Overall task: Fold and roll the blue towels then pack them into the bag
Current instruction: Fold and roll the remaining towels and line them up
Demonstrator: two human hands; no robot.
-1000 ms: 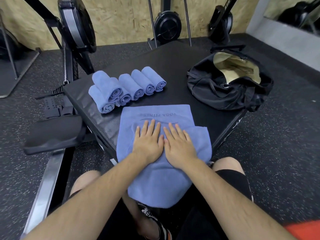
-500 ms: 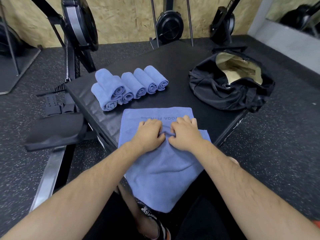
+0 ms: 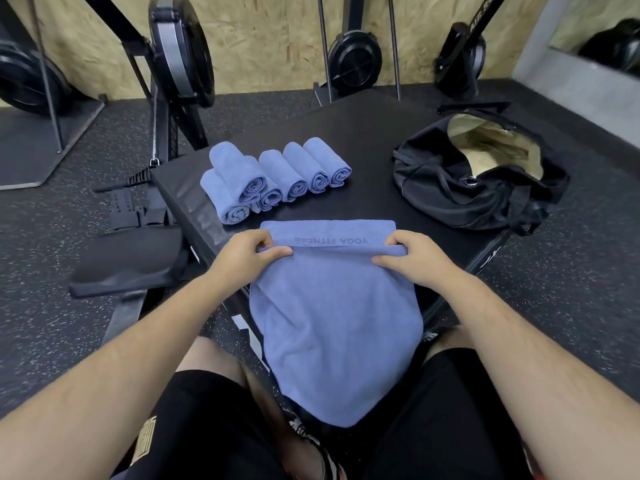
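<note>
A folded blue towel [image 3: 336, 327] lies over the near corner of the black platform [image 3: 346, 133] and hangs down toward my knees. Its far end, printed "YOGA FITNESS", is turned up into a small fold. My left hand [image 3: 247, 254] pinches that fold at its left end. At the right end my right hand [image 3: 407, 256] pinches it too. Several rolled blue towels [image 3: 277, 178] lie in a row at the platform's far left, one stacked on top. The black bag [image 3: 481, 178] sits open at the right, its tan lining showing.
Rowing machines [image 3: 176, 53] and black fan wheels stand along the wooden back wall. A black padded seat [image 3: 128, 261] on a rail lies left of the platform. Speckled rubber floor surrounds it. My knees in black shorts are below the towel.
Both hands lay flat side by side on the towel's middle, then curled together there. Now they have spread apart to the towel's sides and pinch its far end into a raised fold.
</note>
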